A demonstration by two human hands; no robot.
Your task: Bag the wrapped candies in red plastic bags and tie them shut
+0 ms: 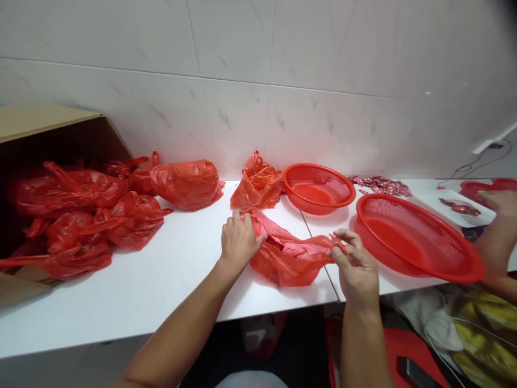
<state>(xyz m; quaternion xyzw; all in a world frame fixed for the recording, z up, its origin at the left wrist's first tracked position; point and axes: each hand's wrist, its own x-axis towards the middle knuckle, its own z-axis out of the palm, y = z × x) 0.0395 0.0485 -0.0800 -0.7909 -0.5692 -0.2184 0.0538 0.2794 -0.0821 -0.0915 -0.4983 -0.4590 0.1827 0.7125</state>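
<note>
Between my hands a red plastic bag (291, 267) rests on the white table, its mouth spread apart. Pink and dark red contents show inside, too covered to name. My left hand (238, 237) is closed on the bag's left edge. The right edge, drawn up near the handle, is pinched in my right hand (355, 256). Just behind this bag stands a crumpled red plastic bag (257, 186). A red plastic basket (319, 202) sits behind and to the right, and a larger red basket (404, 242) lies right of my right hand.
On the left, a cardboard box (48, 118) lies on its side with several tied red bags (81, 188) spilling out. Small red patterned packets (382, 186) lie by the wall. At the far right, another person's hand (504, 205) is near red plastic. A phone (416, 372) lies below the table edge.
</note>
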